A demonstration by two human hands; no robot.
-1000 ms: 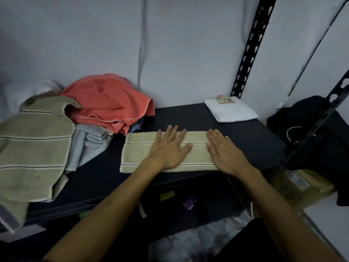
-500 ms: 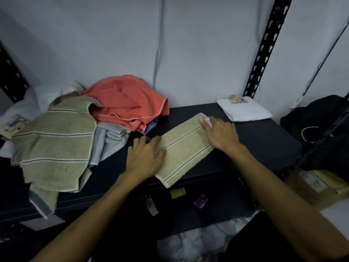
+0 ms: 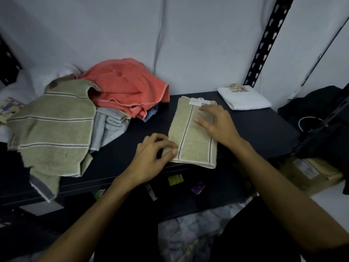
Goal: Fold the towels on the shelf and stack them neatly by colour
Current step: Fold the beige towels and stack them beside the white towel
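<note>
Lengthwise at the shelf's (image 3: 255, 129) front edge, the folded green towel (image 3: 194, 140) is pinched at its near-left corner by the left hand (image 3: 151, 157), while the right hand's (image 3: 217, 125) spread fingers press it flat, probably steadying it for another fold

Dim light is falling on a plain grey wall (image 3: 198, 44). A black perforated upright (image 3: 264, 44) is standing at the right against it. A cable (image 3: 157, 40) is hanging down the wall. A cardboard box (image 3: 311, 173) is sitting low right.
</note>
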